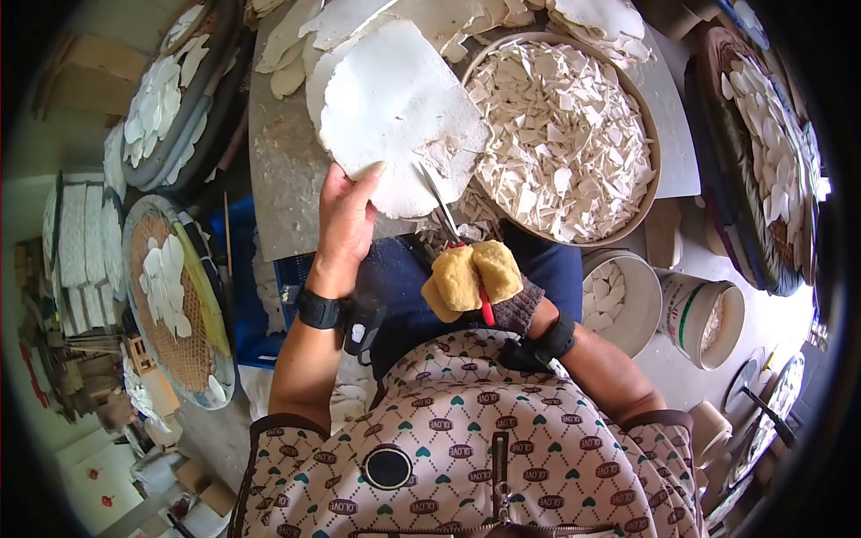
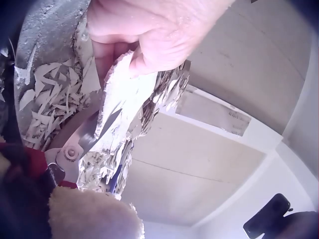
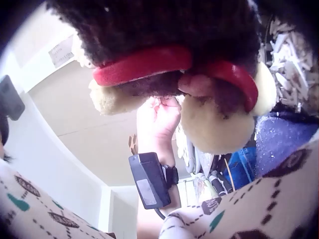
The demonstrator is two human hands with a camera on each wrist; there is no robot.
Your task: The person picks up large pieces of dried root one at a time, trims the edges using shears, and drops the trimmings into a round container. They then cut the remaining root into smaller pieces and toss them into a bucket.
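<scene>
In the head view the left hand (image 1: 348, 218) pinches the lower edge of a broad white sheet (image 1: 390, 108), thumb on top. The right hand (image 1: 480, 282), in a dark knitted glove with yellow sponge-like pads (image 1: 495, 269) on it, grips red-handled scissors (image 1: 439, 202). Their blades point up at the sheet's lower right part. From the left wrist view, the scissors' blades (image 2: 82, 132) stand apart at the sheet (image 2: 122, 102), which the left hand (image 2: 144, 35) pinches. Red handles (image 3: 144, 64) cross the gloved right hand (image 3: 164, 30) in the right wrist view.
A round basin (image 1: 653, 134) of white scraps stands right of the sheet. More white sheets (image 1: 457, 27) lie at the table's (image 1: 278, 152) far side. Buckets (image 1: 641, 309) stand at lower right, and round trays (image 1: 143, 269) with white pieces are on the left.
</scene>
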